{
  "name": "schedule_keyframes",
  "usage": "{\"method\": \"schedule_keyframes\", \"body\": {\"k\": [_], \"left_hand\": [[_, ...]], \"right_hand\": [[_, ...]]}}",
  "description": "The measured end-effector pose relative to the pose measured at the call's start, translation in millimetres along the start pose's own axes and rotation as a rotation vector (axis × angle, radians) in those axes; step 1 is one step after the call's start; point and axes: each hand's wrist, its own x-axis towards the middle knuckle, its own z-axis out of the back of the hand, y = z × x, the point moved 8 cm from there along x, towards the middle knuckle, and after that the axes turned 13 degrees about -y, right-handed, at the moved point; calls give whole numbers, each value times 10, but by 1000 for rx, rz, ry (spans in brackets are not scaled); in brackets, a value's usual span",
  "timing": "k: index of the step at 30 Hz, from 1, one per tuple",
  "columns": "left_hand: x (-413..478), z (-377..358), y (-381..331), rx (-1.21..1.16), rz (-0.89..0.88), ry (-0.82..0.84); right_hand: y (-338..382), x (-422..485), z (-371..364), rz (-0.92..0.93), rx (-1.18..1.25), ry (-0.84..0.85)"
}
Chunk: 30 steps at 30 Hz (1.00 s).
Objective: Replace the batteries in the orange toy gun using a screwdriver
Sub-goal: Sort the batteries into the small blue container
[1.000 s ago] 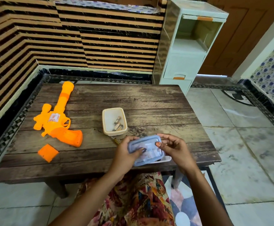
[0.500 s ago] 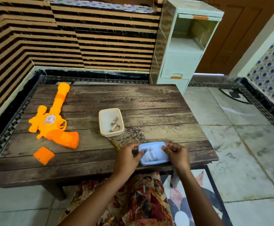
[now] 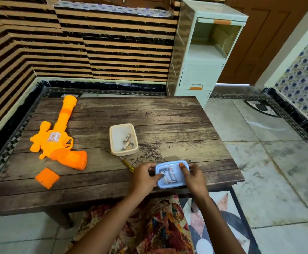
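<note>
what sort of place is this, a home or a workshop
Most likely a room in a home, not a workshop: a tiled floor, a pale plastic drawer cabinet near a wooden door, and a wooden table where the left hand and right hand hold a blue box.

The single view comes from a wide-angle camera worn on the person's head, at the near long edge of the wooden table (image 3: pixel 168 114), facing forward and down across it. The table fills the middle of the picture from close range, with the left hand (image 3: pixel 144 177) and right hand (image 3: pixel 195 177) holding a blue box (image 3: pixel 171 166) at its near edge and the lap (image 3: pixel 158 226) below. Past its far edge stand a striped wall (image 3: pixel 122 52) and a cabinet (image 3: pixel 201 76); tiled floor (image 3: pixel 268 162) lies to its right.
</note>
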Motion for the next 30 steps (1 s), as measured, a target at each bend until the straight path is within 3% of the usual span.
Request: {"method": "schedule_keyframes", "body": {"k": [6,9,15,21,27,30], "left_hand": [[-108,-47,-161,-76,-122,-89],[-96,-124,-188,-39,-45,-106],[-149,-92,-300,55,-137,-255],[-200,-127,-282,54,-130,-223],[-259,-174,-151,-269,45,-216],[-269,-140,-179,-283,-3,-221]], "right_hand": [[188,-83,30,6,332,41],[219,-151,2,-36,403,29],[149,-160,41,-33,357,-91],[25,-217,87,-102,345,-162],[-144,-267,130,-223,387,-281],[-97,-271,125,-186,344,-196]]}}
